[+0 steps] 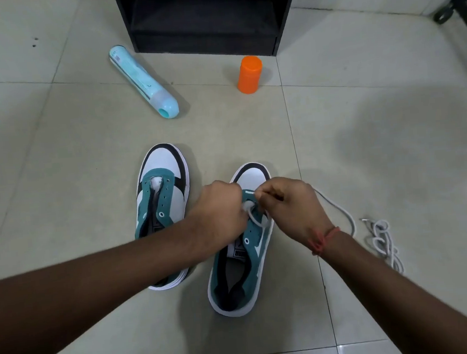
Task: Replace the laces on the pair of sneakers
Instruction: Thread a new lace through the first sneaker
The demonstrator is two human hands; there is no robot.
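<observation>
Sneakers stand side by side on the tiled floor [361, 111], toes pointing away. Both hands meet over the front eyelets of the right sneaker [242, 262]. The right hand [290, 203] has its fingers curled, pinching the tip of a white lace [344, 215] that trails off to the right across the floor. The left hand [221, 208] is curled against the lacing area; what its fingers hold is hidden. Both forearms reach forward and converge. The left sneaker [161, 199] stands unlaced just beside them. A second lace [385, 243] lies bundled farther right. An orange bottle [249, 75] and a pale blue tube [143, 80] lie beyond.
</observation>
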